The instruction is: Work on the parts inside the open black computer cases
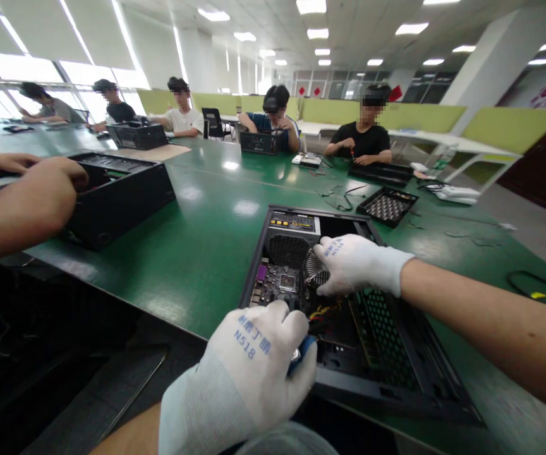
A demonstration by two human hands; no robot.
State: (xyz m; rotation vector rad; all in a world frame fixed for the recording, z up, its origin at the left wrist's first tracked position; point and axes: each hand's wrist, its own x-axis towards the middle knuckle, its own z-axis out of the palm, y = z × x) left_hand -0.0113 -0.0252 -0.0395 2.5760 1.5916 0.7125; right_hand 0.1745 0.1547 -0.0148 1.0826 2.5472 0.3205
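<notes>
An open black computer case (258,253) lies on the green table in front of me, its inside facing up. My right hand (349,262), in a white glove, grips a round finned CPU cooler (315,268) below the power supply (292,237). Left of the cooler, the motherboard (273,284) shows a bare CPU socket area (288,282). My left hand (268,354), also gloved, is closed at the near left side of the case around a small blue object (307,349) with a shiny spot. Most of that object is hidden by the fingers.
Yellow and red cables (323,313) run inside the case. At left, another person's hands (59,177) reach into a second black case (126,202). Beyond my case lie a black tray (387,206) and loose cables (346,201). Several people work across the green table (206,215).
</notes>
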